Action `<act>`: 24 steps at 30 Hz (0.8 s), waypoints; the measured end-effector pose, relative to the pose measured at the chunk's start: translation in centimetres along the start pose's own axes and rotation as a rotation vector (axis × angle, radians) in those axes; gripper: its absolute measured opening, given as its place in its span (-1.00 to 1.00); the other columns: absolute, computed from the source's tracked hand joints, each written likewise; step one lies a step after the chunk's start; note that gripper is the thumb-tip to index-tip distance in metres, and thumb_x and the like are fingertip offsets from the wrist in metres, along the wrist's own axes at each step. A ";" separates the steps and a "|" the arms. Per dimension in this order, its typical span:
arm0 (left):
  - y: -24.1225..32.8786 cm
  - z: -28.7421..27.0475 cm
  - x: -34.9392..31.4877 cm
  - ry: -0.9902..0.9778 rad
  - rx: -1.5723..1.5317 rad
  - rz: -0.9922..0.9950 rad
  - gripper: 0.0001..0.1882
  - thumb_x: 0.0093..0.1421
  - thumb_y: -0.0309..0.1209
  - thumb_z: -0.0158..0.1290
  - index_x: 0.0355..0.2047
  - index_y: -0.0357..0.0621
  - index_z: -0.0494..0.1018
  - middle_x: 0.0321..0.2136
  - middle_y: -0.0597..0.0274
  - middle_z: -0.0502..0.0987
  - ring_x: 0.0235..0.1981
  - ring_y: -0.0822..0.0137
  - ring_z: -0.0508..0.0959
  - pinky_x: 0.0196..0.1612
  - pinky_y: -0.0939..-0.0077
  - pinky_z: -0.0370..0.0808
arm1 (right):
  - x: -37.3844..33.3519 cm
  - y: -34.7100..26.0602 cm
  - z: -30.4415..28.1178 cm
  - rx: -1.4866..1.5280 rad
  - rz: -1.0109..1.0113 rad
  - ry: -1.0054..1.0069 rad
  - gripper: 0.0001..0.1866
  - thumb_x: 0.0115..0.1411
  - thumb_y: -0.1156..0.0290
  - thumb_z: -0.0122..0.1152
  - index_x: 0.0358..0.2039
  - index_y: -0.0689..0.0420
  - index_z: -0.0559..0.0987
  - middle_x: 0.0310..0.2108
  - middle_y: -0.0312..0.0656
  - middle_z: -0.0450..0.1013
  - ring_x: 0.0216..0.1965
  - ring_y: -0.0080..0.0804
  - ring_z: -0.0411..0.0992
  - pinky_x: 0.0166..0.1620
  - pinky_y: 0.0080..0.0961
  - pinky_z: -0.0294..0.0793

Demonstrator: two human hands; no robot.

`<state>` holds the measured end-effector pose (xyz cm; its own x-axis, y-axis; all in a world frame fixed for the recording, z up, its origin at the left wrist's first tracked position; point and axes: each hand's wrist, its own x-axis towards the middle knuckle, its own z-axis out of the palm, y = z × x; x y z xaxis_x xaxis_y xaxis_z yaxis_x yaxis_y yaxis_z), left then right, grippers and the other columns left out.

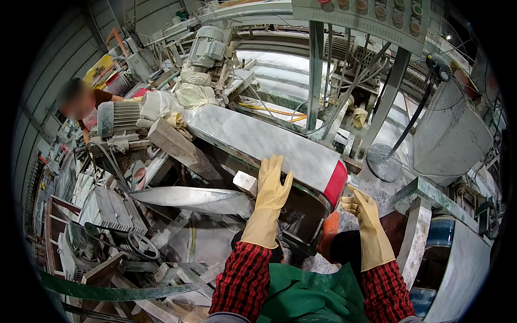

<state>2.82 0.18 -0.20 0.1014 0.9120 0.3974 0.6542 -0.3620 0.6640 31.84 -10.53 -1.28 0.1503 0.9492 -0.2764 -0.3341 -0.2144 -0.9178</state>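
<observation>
A long pale grey, belt-like surface (pixel 258 134) runs from the upper left toward me, and a red band (pixel 336 182) crosses its rounded near end. My left hand (pixel 273 188), in a cream rubber glove, lies with fingers spread at the near long edge of this surface. To the right of the red band is my right hand (pixel 363 212), gloved the same way. Its fingers are loosely bent and apart, with nothing visible between them. A small white block (pixel 246 183) sits just left of my left hand.
A curved metal sheet (pixel 188 198) juts out at left, below a wooden beam (pixel 183 148). Motors and rubble crowd the left, where another person (pixel 78 102) is. A control panel (pixel 371 16) hangs above; a pedestal fan (pixel 439 70) and a stone-like slab (pixel 460 269) stand right.
</observation>
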 end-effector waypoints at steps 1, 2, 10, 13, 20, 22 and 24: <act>0.0 0.0 0.0 -0.001 0.007 0.004 -0.39 0.24 -0.30 0.14 0.28 -0.19 0.30 0.32 -0.16 0.25 0.39 -0.20 0.09 0.39 0.15 0.07 | 0.1 0.1 -0.1 0.001 0.000 -0.002 -0.46 0.37 0.13 0.13 0.22 0.22 0.41 -0.22 -0.04 0.60 -0.31 -0.38 0.60 -0.17 -0.48 0.62; -0.1 0.1 0.0 0.023 0.016 0.019 -0.39 0.22 -0.30 0.15 0.26 -0.20 0.31 0.29 -0.17 0.28 0.36 -0.23 0.13 0.38 0.11 0.10 | 0.1 0.1 0.0 0.004 0.000 -0.007 -0.46 0.38 0.13 0.13 0.22 0.22 0.41 -0.22 -0.04 0.60 -0.31 -0.38 0.60 -0.17 -0.48 0.62; -0.5 0.4 -0.1 0.076 0.035 0.060 -0.39 0.19 -0.30 0.17 0.23 -0.24 0.34 0.26 -0.17 0.32 0.30 -0.27 0.20 0.35 0.06 0.16 | 0.0 0.0 0.2 -0.002 -0.008 -0.003 -0.48 0.39 0.15 0.11 0.22 0.23 0.42 -0.20 0.01 0.60 -0.29 -0.34 0.61 -0.16 -0.43 0.65; 0.0 0.2 0.0 0.051 0.042 0.040 -0.39 0.19 -0.31 0.17 0.23 -0.24 0.34 0.26 -0.18 0.32 0.31 -0.27 0.20 0.35 0.06 0.16 | -0.1 0.0 0.1 -0.018 -0.012 0.009 -0.47 0.39 0.15 0.11 0.22 0.23 0.42 -0.20 0.01 0.60 -0.29 -0.34 0.61 -0.16 -0.43 0.64; 0.3 -0.1 0.0 0.016 0.015 0.012 -0.39 0.23 -0.31 0.15 0.27 -0.18 0.32 0.30 -0.17 0.27 0.37 -0.20 0.12 0.39 0.13 0.10 | 0.1 0.1 0.0 -0.014 0.000 -0.005 -0.47 0.38 0.14 0.11 0.22 0.21 0.42 -0.20 -0.01 0.60 -0.29 -0.35 0.61 -0.15 -0.45 0.63; 0.2 -0.1 0.0 0.021 -0.007 0.015 -0.39 0.23 -0.32 0.15 0.27 -0.18 0.32 0.30 -0.16 0.27 0.37 -0.20 0.12 0.39 0.14 0.10 | 0.1 0.1 0.0 -0.012 -0.001 -0.006 -0.47 0.38 0.14 0.12 0.22 0.20 0.42 -0.20 -0.01 0.60 -0.29 -0.35 0.61 -0.15 -0.45 0.63; 0.3 -0.1 0.1 0.012 0.003 0.007 -0.39 0.23 -0.32 0.15 0.27 -0.18 0.32 0.30 -0.17 0.27 0.37 -0.21 0.11 0.39 0.13 0.10 | -0.1 0.0 0.1 -0.009 -0.008 -0.008 -0.47 0.38 0.14 0.12 0.22 0.20 0.42 -0.20 -0.01 0.60 -0.29 -0.35 0.61 -0.15 -0.45 0.63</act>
<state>3.01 0.17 0.11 0.0970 0.9074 0.4090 0.6560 -0.3673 0.6594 31.74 -10.56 -1.25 0.1459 0.9526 -0.2671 -0.3241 -0.2090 -0.9227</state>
